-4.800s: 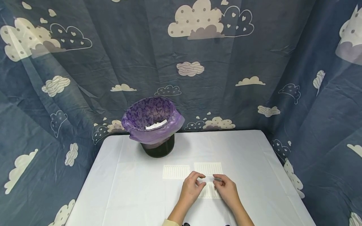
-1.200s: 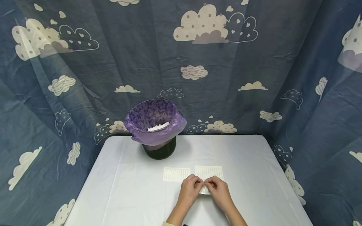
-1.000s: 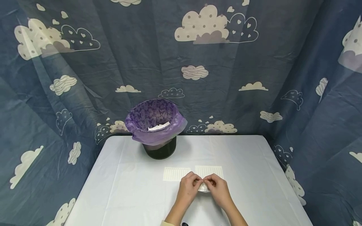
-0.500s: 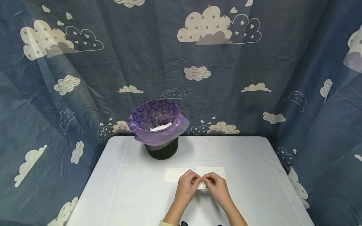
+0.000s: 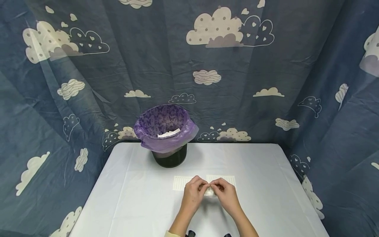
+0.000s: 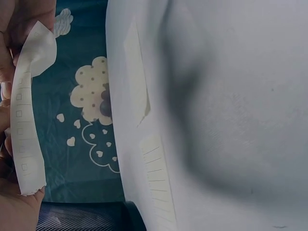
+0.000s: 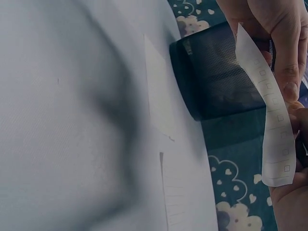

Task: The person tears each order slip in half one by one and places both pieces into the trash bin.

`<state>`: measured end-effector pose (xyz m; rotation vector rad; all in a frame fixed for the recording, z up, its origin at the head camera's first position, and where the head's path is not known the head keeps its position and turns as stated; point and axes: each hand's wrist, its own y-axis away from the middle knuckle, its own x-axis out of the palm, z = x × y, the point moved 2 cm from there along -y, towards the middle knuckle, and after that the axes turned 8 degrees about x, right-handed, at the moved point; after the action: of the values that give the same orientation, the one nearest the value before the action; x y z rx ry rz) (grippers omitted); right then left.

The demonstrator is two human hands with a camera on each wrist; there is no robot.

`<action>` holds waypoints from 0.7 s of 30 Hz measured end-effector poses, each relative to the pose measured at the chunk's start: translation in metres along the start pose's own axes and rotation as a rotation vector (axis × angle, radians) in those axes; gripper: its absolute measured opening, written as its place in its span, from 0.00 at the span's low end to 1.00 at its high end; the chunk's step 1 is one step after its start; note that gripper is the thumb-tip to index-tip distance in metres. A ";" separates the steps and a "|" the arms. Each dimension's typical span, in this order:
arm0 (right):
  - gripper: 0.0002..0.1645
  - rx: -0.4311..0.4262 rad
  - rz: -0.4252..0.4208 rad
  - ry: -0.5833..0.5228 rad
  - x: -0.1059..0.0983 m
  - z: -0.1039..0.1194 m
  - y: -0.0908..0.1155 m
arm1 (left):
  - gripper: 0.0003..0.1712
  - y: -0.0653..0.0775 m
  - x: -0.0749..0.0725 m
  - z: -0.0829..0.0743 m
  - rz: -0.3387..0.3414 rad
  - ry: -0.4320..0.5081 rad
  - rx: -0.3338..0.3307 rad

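Both hands meet over the middle of the white table. Between them is a piece of lined paper (image 5: 209, 192) with a row of small printed boxes. My left hand (image 5: 191, 195) pinches its upper edge with thumb and fingers, and the right hand (image 5: 227, 196) pinches it right beside, the fingertips nearly together. In the left wrist view the paper (image 6: 23, 127) bends in a curve, raised off the tabletop. From the right wrist the same paper (image 7: 278, 127) shows a wavy edge under the fingers. Behind the hands lie two more lined sheets, one left (image 5: 180, 183) and one right (image 5: 228, 179), partly covered.
A dark mesh bin (image 5: 170, 158) stands at the table's back left. Its purple liner (image 5: 165, 144) folds over the rim, and white paper scraps (image 5: 168, 133) lie inside. A cloud-patterned curtain (image 5: 231, 108) surrounds the white-covered table (image 5: 142, 200).
Earlier the hands were apart above the lined paper at the front; they have since come together pinching it, then moved slightly forward and left with it. The two sheets behind stay put.
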<state>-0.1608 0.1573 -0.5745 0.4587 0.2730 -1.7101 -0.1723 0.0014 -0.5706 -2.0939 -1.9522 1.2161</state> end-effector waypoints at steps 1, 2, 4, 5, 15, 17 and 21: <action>0.05 -0.004 -0.002 0.001 0.000 0.001 0.000 | 0.04 0.000 -0.001 0.000 -0.004 0.000 0.003; 0.05 -0.008 -0.004 -0.001 0.000 0.002 0.000 | 0.04 -0.001 -0.002 -0.001 -0.008 0.000 0.004; 0.04 -0.018 -0.007 -0.005 0.000 0.006 0.000 | 0.04 -0.002 -0.004 -0.001 -0.018 0.001 0.006; 0.03 -0.024 -0.009 -0.011 0.000 0.008 0.000 | 0.04 -0.003 -0.005 -0.002 -0.022 0.000 0.009; 0.02 -0.073 -0.017 -0.053 0.000 0.024 -0.002 | 0.03 -0.011 -0.018 -0.008 -0.072 0.020 0.041; 0.02 -0.075 -0.014 -0.064 0.001 0.027 -0.002 | 0.04 -0.012 -0.020 -0.009 -0.079 0.019 0.041; 0.02 -0.072 -0.003 -0.091 0.001 0.031 -0.001 | 0.04 -0.013 -0.024 -0.011 -0.093 0.027 0.043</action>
<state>-0.1664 0.1434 -0.5478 0.3270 0.2686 -1.7136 -0.1748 -0.0111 -0.5448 -1.9645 -1.9698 1.1957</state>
